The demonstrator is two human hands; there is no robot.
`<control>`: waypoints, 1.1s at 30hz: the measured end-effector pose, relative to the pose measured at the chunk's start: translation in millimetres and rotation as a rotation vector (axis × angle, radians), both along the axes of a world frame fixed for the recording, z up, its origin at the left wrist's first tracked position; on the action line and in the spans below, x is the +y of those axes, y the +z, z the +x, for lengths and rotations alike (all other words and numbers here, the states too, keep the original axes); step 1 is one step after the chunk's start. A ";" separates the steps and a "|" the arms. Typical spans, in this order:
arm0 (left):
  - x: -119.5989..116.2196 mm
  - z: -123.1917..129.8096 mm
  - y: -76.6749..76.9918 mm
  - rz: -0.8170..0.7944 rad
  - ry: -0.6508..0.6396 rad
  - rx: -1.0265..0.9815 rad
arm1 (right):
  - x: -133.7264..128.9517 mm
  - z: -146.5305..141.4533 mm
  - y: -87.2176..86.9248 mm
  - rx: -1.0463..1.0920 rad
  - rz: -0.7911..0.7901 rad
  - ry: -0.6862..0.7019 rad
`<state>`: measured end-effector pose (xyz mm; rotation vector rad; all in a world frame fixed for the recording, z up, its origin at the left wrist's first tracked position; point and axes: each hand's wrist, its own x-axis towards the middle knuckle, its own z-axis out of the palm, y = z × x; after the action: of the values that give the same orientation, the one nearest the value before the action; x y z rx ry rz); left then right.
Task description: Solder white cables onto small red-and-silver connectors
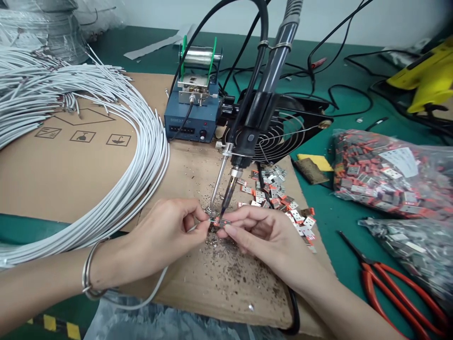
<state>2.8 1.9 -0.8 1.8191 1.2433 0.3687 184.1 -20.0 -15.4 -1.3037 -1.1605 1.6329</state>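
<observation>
My left hand [173,227] pinches the end of a white cable [155,289], which loops down below my wrist. Between thumb and fingers, my right hand [260,232] holds a small metal connector [225,222] with an orange insert. The cable end and connector meet under the tip of a mounted soldering iron [230,189]. Beside the iron, a thin metal feed tube [219,182] points down to the same spot. Loose connectors [286,203] lie in a pile to the right of my right hand.
A large white cable bundle [148,156] lies at left on cardboard [88,179]. Behind stand a blue solder feeder [191,115] and a fan [279,137]. At right are bagged connectors [382,174], another bag [417,250], red-handled pliers [396,293] and a sponge [311,171].
</observation>
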 end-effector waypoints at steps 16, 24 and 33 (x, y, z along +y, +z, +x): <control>-5.0 0.2 0.6 -0.035 0.022 -0.038 | -0.4 4.8 -3.4 0.078 -0.011 0.039; -5.4 0.5 0.8 -0.041 0.023 -0.035 | -1.7 6.6 -5.4 0.074 0.004 0.044; -3.5 1.1 -2.5 -0.001 0.003 0.009 | -0.7 1.4 -1.4 0.069 -0.011 0.013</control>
<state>3.9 -1.5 -3.2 1.8201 1.2518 0.3617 185.5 -20.7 -16.9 -1.2396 -1.1225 1.6820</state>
